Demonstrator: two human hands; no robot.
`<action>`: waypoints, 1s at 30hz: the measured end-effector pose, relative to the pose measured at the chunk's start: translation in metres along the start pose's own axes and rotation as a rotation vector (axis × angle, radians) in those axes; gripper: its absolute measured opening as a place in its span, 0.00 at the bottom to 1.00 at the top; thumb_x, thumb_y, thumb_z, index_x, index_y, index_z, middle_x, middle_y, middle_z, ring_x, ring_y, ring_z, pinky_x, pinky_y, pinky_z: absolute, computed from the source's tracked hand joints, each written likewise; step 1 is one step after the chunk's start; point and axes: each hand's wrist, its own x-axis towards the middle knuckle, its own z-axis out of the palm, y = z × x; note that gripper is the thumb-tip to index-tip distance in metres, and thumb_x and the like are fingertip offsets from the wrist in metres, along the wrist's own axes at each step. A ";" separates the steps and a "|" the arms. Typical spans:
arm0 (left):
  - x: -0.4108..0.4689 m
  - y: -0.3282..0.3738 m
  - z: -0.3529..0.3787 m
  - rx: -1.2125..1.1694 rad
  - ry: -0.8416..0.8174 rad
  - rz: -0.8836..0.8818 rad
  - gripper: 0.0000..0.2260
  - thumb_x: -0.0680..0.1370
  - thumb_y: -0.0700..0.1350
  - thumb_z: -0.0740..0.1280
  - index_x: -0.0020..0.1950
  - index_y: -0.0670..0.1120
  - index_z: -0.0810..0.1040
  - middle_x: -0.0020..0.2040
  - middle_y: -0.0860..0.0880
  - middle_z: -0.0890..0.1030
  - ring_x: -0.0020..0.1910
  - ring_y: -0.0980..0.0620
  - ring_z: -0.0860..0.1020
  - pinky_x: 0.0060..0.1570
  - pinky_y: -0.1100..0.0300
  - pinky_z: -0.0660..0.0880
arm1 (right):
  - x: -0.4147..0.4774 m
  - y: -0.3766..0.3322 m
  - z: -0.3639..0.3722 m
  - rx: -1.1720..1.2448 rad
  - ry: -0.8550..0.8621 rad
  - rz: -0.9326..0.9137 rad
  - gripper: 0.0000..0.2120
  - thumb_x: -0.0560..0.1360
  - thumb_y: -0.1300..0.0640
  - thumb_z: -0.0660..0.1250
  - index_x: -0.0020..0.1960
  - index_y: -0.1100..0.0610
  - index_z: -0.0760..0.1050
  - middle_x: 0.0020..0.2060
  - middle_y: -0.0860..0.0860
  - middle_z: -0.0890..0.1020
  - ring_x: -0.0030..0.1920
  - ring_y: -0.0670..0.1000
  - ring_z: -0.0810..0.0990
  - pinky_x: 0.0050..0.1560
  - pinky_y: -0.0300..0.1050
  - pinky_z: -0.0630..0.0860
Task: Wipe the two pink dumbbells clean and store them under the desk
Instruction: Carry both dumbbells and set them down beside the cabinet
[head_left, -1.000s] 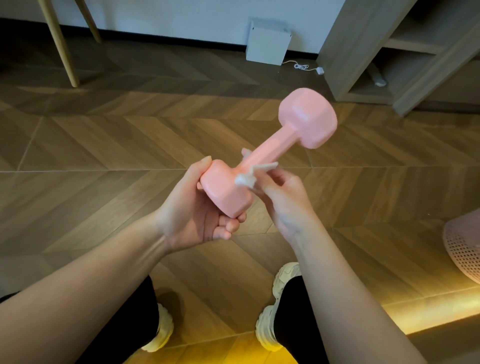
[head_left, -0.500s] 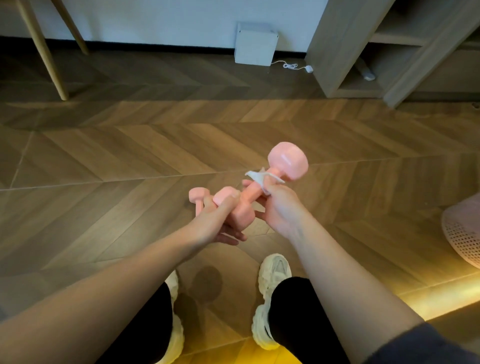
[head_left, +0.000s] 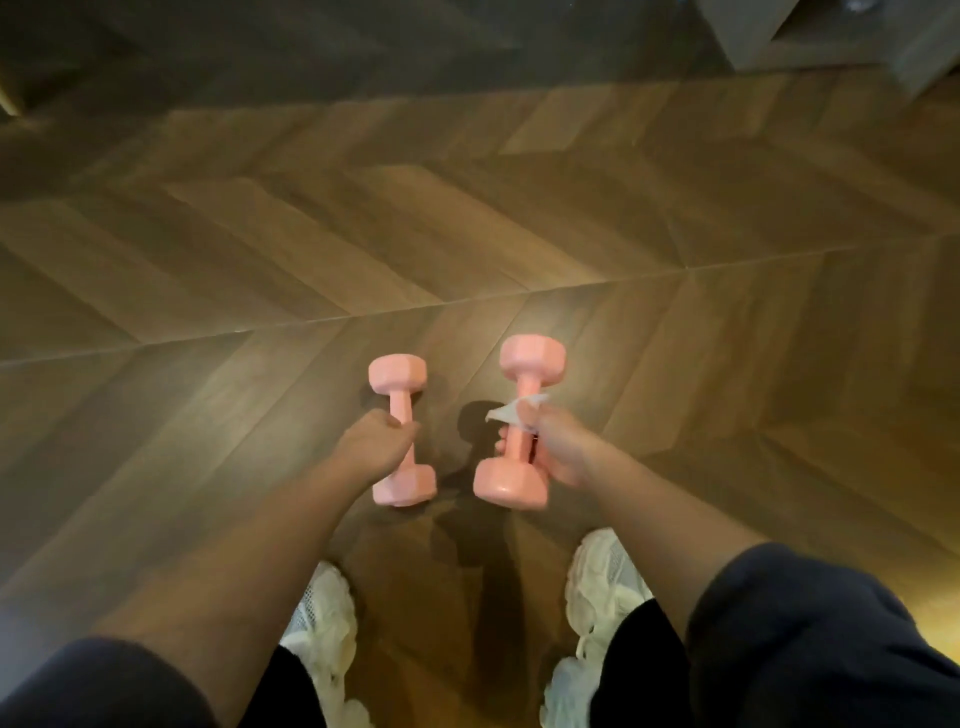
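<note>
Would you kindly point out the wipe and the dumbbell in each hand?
Wipe (head_left: 506, 413), head view, white flap.
Left dumbbell (head_left: 398, 375), head view, far head.
Right dumbbell (head_left: 510, 484), head view, near head.

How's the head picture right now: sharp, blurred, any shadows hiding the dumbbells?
Head view: dim, warm light and slightly soft with motion blur; both dumbbells, left and right, stay readable. Dark shadows fall on the floor between and below them, hiding neither.

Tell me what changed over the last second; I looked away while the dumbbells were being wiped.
The left hand let go of the wiped dumbbell's end and closed on the handle of the second dumbbell, which lay on the floor. The right hand brought the first dumbbell down low. Both dumbbells now lie side by side. Unchanged: the right hand's grip on handle and white wipe.
</note>
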 end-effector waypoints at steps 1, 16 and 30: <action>0.013 -0.005 0.005 0.014 0.013 -0.020 0.16 0.82 0.51 0.61 0.60 0.40 0.75 0.55 0.42 0.77 0.51 0.43 0.76 0.47 0.53 0.72 | 0.013 0.005 0.001 -0.019 -0.005 0.020 0.10 0.85 0.57 0.54 0.48 0.57 0.72 0.38 0.54 0.77 0.36 0.50 0.73 0.41 0.45 0.75; 0.077 -0.028 0.038 0.029 0.088 -0.026 0.12 0.83 0.48 0.61 0.60 0.41 0.73 0.53 0.42 0.78 0.50 0.44 0.76 0.45 0.52 0.71 | 0.115 0.035 0.002 -0.234 -0.086 0.032 0.09 0.84 0.54 0.57 0.60 0.55 0.73 0.47 0.53 0.82 0.46 0.51 0.81 0.59 0.53 0.76; 0.072 -0.024 0.020 -0.207 -0.087 -0.110 0.16 0.82 0.46 0.64 0.67 0.41 0.71 0.52 0.45 0.76 0.48 0.46 0.77 0.41 0.54 0.76 | 0.103 0.016 -0.002 -0.585 0.135 0.065 0.19 0.79 0.46 0.66 0.65 0.56 0.75 0.48 0.48 0.80 0.45 0.47 0.74 0.52 0.46 0.70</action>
